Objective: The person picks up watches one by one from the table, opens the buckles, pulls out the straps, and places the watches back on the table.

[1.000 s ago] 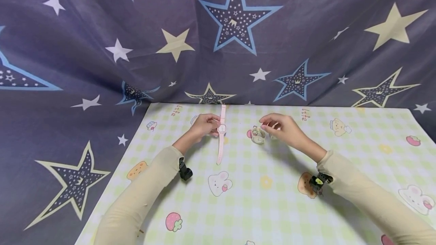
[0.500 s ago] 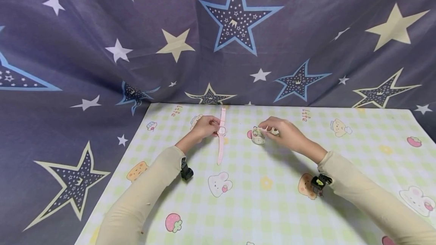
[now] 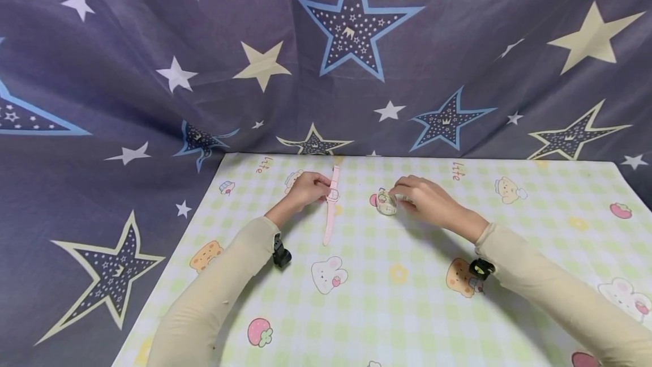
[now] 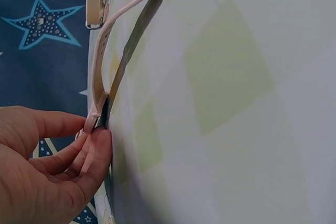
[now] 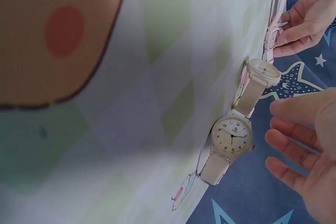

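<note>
Starry fabric (image 3: 326, 101) rippled across 9 through 12 o'clock, soft folds. Next, left hand (image 3: 304, 190): thumb and fingers pinched one pink watch (image 3: 332, 195) near its case, smooth strap with punched holes running 12 to 6, arching off checked cloth (image 3: 356, 321). Then, at pink's 3 o'clock, two beige ones: nearer beige watch (image 3: 386, 204), round-cased; farther beige watch (image 5: 231, 137), round pale dial, black numerals, hidden in head view. And right hand (image 3: 424, 200), just beside them at 3, fingers loosely bent, relaxed, parted!

Plain lt beige slvs (image 3: 214, 287), 2 blk wrist cams (image 3: 282, 255).
</note>
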A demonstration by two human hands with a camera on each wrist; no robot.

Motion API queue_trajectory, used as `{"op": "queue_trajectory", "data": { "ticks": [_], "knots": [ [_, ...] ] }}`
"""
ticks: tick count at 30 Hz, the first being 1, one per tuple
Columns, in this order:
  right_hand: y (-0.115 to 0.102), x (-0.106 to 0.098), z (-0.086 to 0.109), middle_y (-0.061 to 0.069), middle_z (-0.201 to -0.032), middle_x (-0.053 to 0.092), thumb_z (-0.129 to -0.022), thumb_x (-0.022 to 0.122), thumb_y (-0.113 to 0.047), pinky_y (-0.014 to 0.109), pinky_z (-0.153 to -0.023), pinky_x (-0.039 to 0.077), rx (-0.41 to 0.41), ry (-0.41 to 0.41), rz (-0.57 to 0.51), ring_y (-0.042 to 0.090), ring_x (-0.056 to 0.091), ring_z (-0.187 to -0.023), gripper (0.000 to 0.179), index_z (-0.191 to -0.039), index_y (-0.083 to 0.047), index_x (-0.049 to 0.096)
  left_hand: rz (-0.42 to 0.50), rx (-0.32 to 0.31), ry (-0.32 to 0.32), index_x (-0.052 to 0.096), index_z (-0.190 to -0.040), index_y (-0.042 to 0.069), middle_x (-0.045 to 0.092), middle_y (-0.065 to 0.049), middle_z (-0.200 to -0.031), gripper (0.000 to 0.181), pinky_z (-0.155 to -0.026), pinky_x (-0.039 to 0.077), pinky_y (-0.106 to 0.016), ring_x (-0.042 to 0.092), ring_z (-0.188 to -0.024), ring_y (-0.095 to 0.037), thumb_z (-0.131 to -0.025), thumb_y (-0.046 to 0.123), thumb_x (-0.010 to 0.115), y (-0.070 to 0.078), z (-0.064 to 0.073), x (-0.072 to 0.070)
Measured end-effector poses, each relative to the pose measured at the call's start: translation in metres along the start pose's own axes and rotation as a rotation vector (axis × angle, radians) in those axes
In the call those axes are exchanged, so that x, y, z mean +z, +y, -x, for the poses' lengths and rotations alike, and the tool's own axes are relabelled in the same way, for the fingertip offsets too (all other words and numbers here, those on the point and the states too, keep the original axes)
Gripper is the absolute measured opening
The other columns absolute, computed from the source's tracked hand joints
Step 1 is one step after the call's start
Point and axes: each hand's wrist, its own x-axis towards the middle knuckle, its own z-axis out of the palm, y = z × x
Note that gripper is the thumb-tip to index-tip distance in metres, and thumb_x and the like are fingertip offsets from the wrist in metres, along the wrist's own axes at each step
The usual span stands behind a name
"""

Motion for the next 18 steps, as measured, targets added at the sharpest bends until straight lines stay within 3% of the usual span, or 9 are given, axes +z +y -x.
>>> {"op": "queue_trajectory", "data": {
  "ticks": [18],
  "knots": [
    [0.0006,0.005,-0.0045,0.011,-0.102,0.071,-0.075,0.083,0.01,0.042,-0.09,0.057,-0.054,-0.043,0.058,0.027,0.067,-0.095,0.031,-0.102,-0.001,0.075,-0.059,-0.024,0.051,0.073,-0.109,-0.001,0.068,-0.007,-0.087,0.018,-0.058,0.05,-0.022,0.06,-0.065,-0.011,-0.092,0.004,0.068,0.0034,-0.0004,0.0035]
  ]
}}
